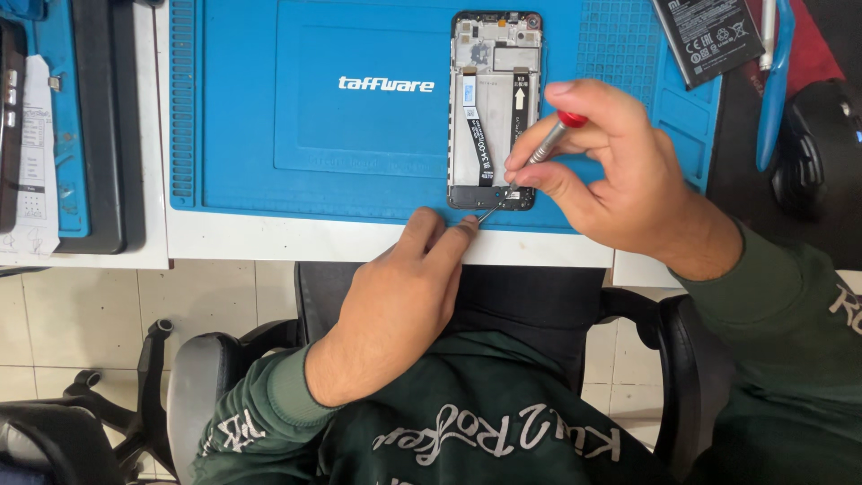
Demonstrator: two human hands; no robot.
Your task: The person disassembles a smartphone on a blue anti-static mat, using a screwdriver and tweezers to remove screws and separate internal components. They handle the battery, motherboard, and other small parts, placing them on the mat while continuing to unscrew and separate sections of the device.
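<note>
Opened smartphone [495, 110], back cover off, lies on blue silicone repair mat [269, 117], at 12 o'clock from torso.

Right hand [620, 175] pinches red-capped precision screwdriver [541, 153], tip at phone's lower edge. Left hand [395, 301] pinches slim metal tweezers [489, 213], tip at 6 o'clock of phone.

Risk: driver slipping off screw, gouging board or ribbon cable; tiny screw rolling off smooth mat.

Black rectangular battery [709, 36] at 2 o'clock.

A loose black battery [708, 36] lies at the far right of the blue work mat [359, 135], overhanging its edge. Just right of it sits a blue tool [774, 85], then a black mouse [817, 144]. At the desk's [314, 241] left edge rests a paper slip [31, 153]. A black chair [202, 377] stands below.
</note>
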